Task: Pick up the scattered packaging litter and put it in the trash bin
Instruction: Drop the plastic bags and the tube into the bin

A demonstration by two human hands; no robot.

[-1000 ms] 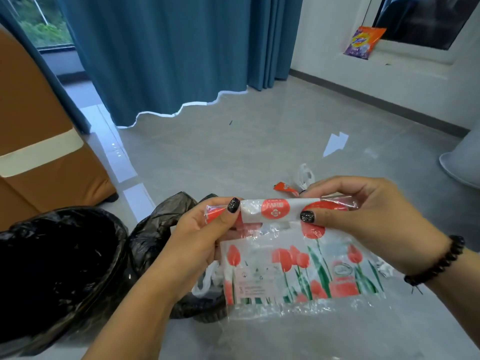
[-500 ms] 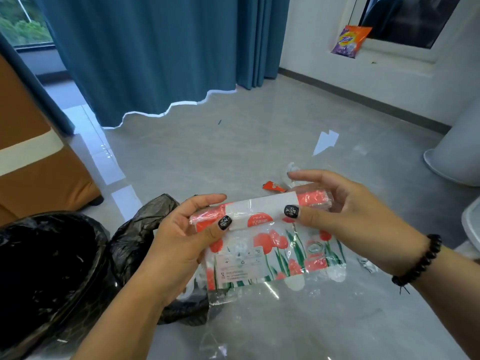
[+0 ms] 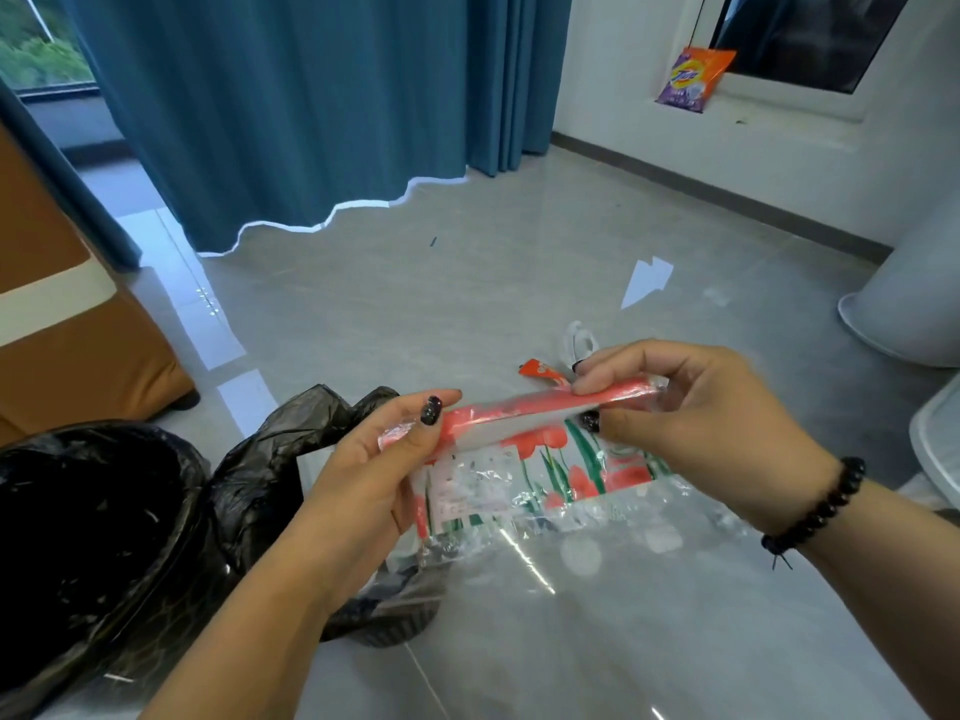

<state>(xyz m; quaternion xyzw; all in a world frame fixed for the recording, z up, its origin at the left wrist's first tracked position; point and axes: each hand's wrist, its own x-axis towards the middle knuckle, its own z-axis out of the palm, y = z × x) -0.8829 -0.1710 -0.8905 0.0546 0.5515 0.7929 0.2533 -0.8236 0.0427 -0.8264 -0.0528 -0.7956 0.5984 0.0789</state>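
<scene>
1. Left hand (image 3: 363, 459) and right hand (image 3: 691, 423) each pinch an end of the tulip-print plastic wrapper (image 3: 545, 459), grip closed on it.
2. Wrapper hangs above the floor (image 3: 467, 293), beside the black-lined trash bin (image 3: 78, 537).

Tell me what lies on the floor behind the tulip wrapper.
Beyond the tulip wrapper, held by the left hand and right hand, a small red wrapper and a clear plastic scrap lie on the floor. The right hand covers parts of both.
</scene>
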